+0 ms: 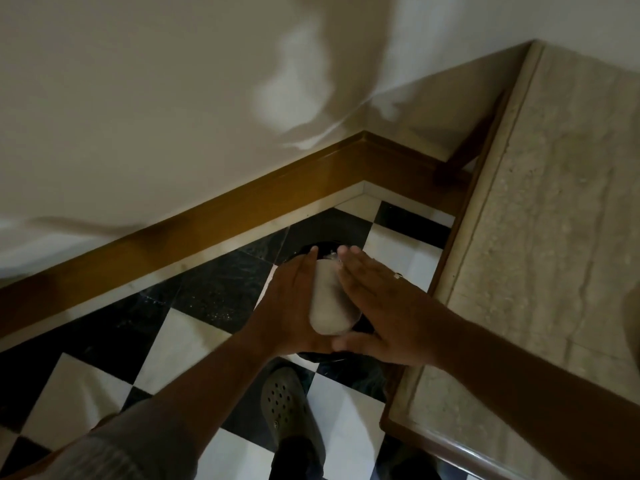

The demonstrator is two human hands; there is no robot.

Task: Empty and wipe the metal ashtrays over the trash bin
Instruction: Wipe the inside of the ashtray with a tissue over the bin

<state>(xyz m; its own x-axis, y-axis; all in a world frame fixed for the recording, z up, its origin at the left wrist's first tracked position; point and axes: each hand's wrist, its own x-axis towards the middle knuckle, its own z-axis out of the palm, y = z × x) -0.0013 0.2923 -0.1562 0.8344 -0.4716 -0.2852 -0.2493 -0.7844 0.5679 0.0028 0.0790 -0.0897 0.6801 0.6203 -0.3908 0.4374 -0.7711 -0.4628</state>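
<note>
Here, left hand [294, 299] cradling pale blurred ashtray [330, 303] in its grip, right hand [384, 306] pressing flat, fingers straight, over black trash bin [362, 325]. Metal probably stiff, light, slippery; holding by rim seeming safest.

Dim warm indoor light; soft shadows on wall [138, 98]; motion blur throughout (hands worst); wide-angle edge bending.

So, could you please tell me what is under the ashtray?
A dark trash bin on the checkered floor; the ashtray and both hands hide its inside.
</note>
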